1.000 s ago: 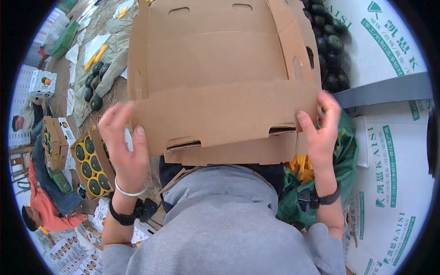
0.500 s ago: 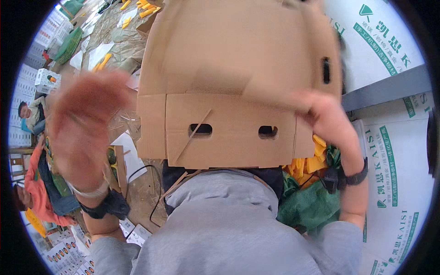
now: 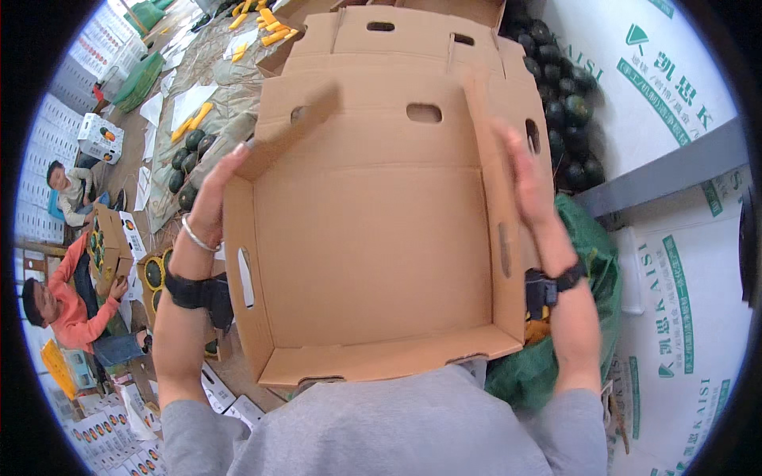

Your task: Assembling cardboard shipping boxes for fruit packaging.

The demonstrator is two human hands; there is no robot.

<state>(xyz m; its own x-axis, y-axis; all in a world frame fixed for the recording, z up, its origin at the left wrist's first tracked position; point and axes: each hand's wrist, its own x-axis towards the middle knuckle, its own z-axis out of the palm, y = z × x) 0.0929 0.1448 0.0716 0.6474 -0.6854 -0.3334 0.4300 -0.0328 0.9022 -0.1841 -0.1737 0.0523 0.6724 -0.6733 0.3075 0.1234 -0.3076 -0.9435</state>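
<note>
A brown cardboard box [image 3: 373,254] faces me in front of my body, its near, left and right walls standing up and its far panel lying back. Oval handle holes pierce the walls. My left hand [image 3: 216,194] grips the far end of the left wall from outside, its fingertips at the folded corner flap. On the other side, my right hand [image 3: 528,178] presses along the outside of the right wall; its fingers are blurred and partly hidden. Both corner flaps at the far end bend inward.
More flattened cardboard [image 3: 429,40] lies beyond the box. Dark green round fruit [image 3: 567,103] is heaped at the right, near a green sack [image 3: 587,278] and a white panel wall [image 3: 683,262]. Two people sit at the left, one with a box of fruit [image 3: 111,246].
The near, left and right walls now stand up from the flat cardboard. My left hand has come in from the air onto the left wall; my right hand has moved to the right wall.
</note>
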